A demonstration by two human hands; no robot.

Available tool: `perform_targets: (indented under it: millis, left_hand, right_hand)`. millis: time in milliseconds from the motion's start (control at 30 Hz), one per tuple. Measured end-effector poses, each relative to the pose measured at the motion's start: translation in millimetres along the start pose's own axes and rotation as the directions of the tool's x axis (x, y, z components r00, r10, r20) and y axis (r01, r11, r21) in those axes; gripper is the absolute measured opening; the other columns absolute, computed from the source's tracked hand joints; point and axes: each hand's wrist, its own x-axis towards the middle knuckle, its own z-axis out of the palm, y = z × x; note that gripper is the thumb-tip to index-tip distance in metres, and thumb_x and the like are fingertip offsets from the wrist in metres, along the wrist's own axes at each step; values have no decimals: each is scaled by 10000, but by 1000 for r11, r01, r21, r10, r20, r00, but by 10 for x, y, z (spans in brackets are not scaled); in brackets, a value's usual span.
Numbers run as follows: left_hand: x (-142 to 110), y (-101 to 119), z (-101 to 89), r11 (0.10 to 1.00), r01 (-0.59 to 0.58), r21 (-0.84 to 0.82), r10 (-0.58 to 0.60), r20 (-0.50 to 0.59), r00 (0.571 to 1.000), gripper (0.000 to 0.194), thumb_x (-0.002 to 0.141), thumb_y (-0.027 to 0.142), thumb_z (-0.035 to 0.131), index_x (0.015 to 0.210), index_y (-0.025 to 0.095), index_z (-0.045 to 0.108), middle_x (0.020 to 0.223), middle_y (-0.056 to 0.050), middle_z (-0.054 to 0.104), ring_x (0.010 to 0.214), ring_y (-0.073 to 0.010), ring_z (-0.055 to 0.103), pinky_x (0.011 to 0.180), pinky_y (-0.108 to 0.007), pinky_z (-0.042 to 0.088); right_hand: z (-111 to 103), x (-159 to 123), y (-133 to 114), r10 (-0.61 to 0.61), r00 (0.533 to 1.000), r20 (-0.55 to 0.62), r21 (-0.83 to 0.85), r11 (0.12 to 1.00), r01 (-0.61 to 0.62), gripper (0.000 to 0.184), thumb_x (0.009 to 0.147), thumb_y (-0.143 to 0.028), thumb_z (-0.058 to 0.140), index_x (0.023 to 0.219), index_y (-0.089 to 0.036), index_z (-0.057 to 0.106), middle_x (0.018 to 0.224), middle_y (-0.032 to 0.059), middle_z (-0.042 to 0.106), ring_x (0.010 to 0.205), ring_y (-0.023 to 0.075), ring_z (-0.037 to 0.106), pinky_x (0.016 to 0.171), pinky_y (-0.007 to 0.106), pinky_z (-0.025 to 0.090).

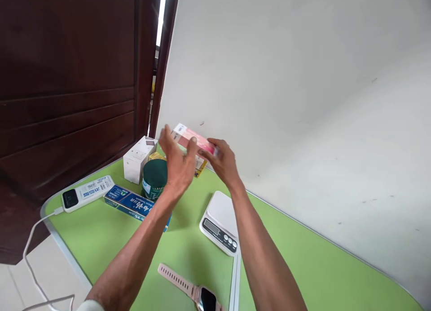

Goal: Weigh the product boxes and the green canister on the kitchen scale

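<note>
A pink-and-white cardboard box is held up above the back of the green table, slightly blurred. My left hand is closed around its left end, with the thumb in front and the fingers at the far side, partly hidden. At the right end, my right hand grips the same box between thumb and fingers. Below and behind the hands, a yellow packet shows in part. Just left of my left hand stands a dark green round tub.
A white kitchen scale sits below my right hand. A blue toothpaste box, a white box and a white device with a cable lie to the left. In front is a pink-strapped smartwatch. A wall borders the table.
</note>
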Motion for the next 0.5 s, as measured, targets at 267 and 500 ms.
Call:
perform_targets:
  millis: [267, 500]
  left_hand:
    - [10, 77, -450, 990, -85, -110, 72, -121, 990, 648, 1038, 677, 631, 1548, 303, 488, 1684, -110, 458, 1584, -304, 467, 1365, -495, 386]
    - [-345, 0, -222, 996, -32, -78, 35, 41, 999, 591, 1042, 575, 640, 1523, 253, 522, 1596, -141, 570, 1480, -326, 561, 1242, -521, 482]
  right_hand:
    - [657, 284, 135, 48, 988, 147, -200, 980, -18, 639, 996, -723, 641, 1310, -173, 728, 1304, 194, 714, 1219, 382, 606, 1090, 545, 499]
    - [511, 183, 198, 35, 996, 86, -145, 989, -22, 882, 892, -853, 675, 1472, -190, 643, 1415, 216, 685, 1329, 429, 593, 1147, 637, 482]
